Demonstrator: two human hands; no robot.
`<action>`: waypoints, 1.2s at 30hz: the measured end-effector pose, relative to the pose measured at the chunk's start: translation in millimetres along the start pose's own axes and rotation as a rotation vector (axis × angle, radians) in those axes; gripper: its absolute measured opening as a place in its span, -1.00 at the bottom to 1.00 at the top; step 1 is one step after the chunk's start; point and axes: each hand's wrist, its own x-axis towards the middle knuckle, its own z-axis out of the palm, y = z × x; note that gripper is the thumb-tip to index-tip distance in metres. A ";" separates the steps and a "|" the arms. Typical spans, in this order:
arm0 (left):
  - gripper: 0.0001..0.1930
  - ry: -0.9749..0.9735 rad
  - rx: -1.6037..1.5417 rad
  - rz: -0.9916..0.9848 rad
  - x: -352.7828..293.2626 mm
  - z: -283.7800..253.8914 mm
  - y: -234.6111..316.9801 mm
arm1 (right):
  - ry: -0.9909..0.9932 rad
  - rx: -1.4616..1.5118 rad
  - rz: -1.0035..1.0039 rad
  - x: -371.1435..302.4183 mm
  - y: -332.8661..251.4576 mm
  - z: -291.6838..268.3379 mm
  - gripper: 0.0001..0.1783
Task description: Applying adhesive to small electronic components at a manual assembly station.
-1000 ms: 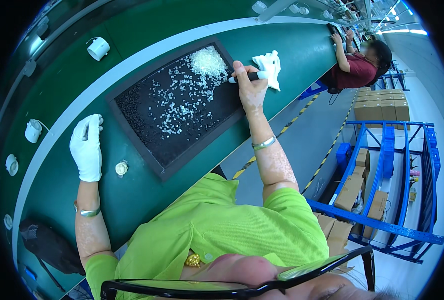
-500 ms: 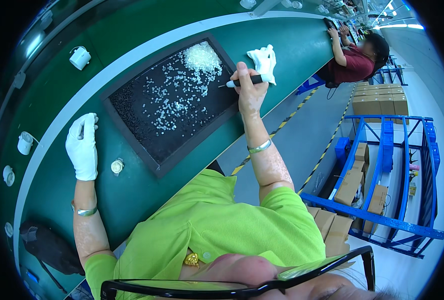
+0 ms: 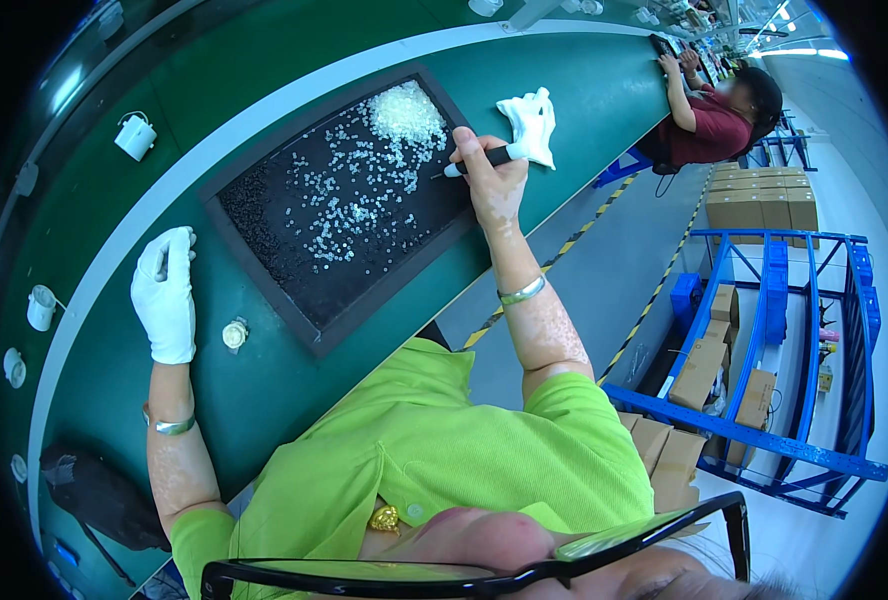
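My bare right hand (image 3: 496, 190) grips a black-and-white pen-shaped tool (image 3: 486, 159) with a thin tip. That tip points over the right side of a dark shallow tray (image 3: 266, 283). Inside the tray, a pile of small translucent pieces (image 3: 406, 113) sits at the far right corner, and more lie scattered across the middle. Tiny black pieces (image 3: 247, 215) gather along the left side. Left of the tray, my white-gloved left hand (image 3: 167, 305) has its fingers curled together; whatever they may hold is hidden. Close to it stands a small round cream-white part (image 3: 235, 334).
A crumpled white glove (image 3: 532, 125) lies right of the tray on the green bench. Beyond the pale curved strip are white cup-like parts (image 3: 137, 138). A black bag (image 3: 104, 497) rests at lower left. Another person (image 3: 709, 125) works farther along; blue racks (image 3: 764, 440) hold cartons.
My right hand and the pen-shaped tool have shifted slightly left, over the tray. The white parts beyond the strip have moved left and nearer. My left hand stays put.
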 end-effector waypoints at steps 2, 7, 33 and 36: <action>-0.80 0.001 -0.007 0.003 0.4 0.9 -1.4 | -0.009 -0.035 -0.019 -0.4 -1.3 0.9 -0.55; -0.77 -0.026 0.040 0.046 1.1 -2.4 -6.8 | 0.067 0.167 0.017 0.8 0.6 -1.7 -0.62; -0.83 0.179 0.331 0.642 -6.8 -0.6 39.5 | -0.065 0.957 0.031 -3.6 -30.4 17.5 -0.45; -0.84 -0.001 0.220 0.566 -31.7 4.5 75.2 | -0.277 1.151 0.241 -21.5 -61.0 46.3 -0.48</action>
